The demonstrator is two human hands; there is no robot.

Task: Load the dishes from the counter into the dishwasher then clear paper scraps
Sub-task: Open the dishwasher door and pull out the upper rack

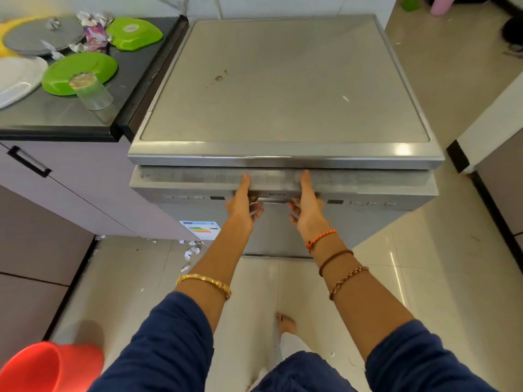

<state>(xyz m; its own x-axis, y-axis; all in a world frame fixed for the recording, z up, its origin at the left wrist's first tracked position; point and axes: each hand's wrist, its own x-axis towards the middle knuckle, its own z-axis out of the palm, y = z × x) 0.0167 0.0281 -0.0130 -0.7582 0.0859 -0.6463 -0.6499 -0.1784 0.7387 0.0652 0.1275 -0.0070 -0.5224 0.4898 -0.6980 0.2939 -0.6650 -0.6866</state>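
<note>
Both the left hand [243, 205] and right hand [307, 206] hooked curled fingers under the dishwasher [283, 89] door's handle, thumbs on top, apparently opening it, which called for a downward pull, while dishes [79, 72] waited on the bench [51, 117] alongside.

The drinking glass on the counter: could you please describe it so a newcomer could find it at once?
Start at the dark counter left of the steel dishwasher. Near its front edge, the glass stands upside down beside the round green plate. It is the only clear, upright item there; its neighbours are flat plates, a grey lid and crumpled paper.
</note>
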